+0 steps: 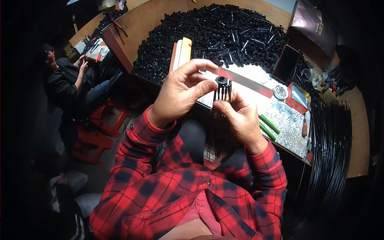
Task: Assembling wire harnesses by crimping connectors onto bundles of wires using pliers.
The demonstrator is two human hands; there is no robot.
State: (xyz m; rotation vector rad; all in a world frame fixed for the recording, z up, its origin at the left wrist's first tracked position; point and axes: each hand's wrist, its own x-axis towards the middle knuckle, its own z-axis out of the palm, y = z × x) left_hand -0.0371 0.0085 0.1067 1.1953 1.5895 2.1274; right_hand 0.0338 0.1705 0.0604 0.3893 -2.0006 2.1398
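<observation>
A black round hub [221, 81] with a hole in its top stands upright between my hands, raised above the table's near edge. Several thin black rods [222, 94] hang from it side by side. My right hand [240, 114] is closed around the rods, thumb in front and fingers behind. My left hand [182, 86] is closed at the hub's left side, its thumb tip against the rim and its index finger curved above. A fine line like a thread or wire shows near that fingertip; its ends cannot be made out.
Behind lies a large heap of black tubular parts [208, 32]. On the worktable [288, 128] are a phone [286, 63], round tin [280, 92], red box [298, 99], green rods [269, 125] and screwdriver [305, 127]. Black rods [328, 148] hang at right. Another person [70, 80] sits left near red stools [90, 136].
</observation>
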